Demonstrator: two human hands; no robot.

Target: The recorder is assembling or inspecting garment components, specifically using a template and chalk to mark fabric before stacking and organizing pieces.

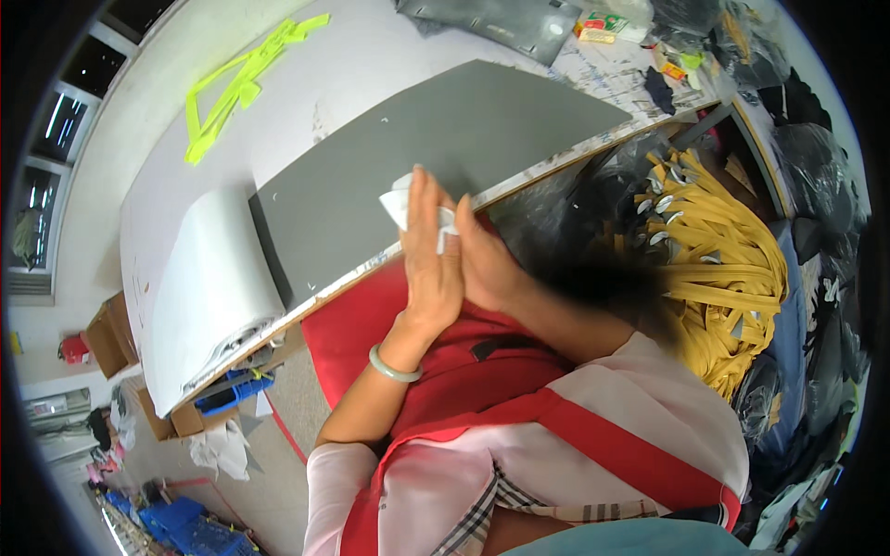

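Observation:
My left hand and my right hand are pressed palm to palm over the table's near edge. Between them is a crumpled white piece, paper or thin cloth. It sticks out past the left fingers, with another bit showing at the right fingertips; the rest is hidden by the palms. Beneath and beyond my hands a dark grey sheet lies flat on the table. At its left end, white material is folded or rolled over in a thick layer.
Neon yellow strips lie on the table's far left. A grey panel and small packets sit at the back. To my right hangs a big bundle of mustard-yellow straps among dark plastic bags. Cardboard boxes stand on the left.

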